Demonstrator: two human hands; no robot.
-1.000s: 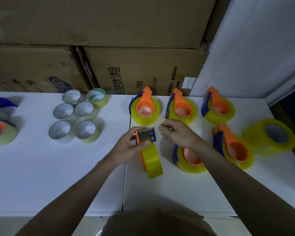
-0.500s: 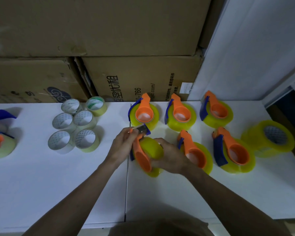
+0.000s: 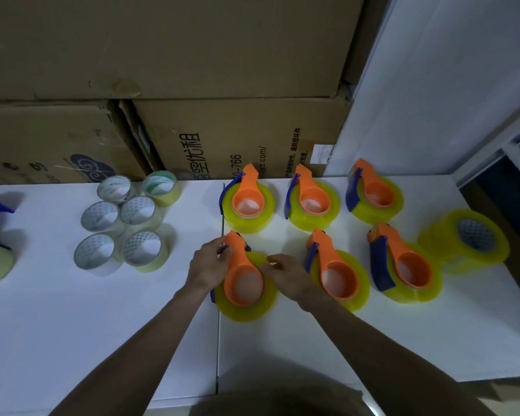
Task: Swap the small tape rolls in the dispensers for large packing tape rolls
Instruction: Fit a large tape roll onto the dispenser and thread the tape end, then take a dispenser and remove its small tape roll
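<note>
Now both grips grasping dispenser (image 3: 243, 276) flat on table (image 3: 102, 325): left hand (image 3: 208, 265) beside nose, right hand (image 3: 288, 277) against roll.

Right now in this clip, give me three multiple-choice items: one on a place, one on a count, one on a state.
1. Where does the loose large roll lie?
A. far right of the table
B. among the small rolls
C. on the boxes

2. How many small rolls stand grouped left of centre?
A. three
B. five
C. eight

3. What are both hands doing?
A. resting flat on the table
B. holding the near dispenser
C. lifting a box

Answers: 1 A, it sits beyond the rightmost dispensers. 2 B, five cores show. 3 B, left hand at its top, right hand at its side.
</note>
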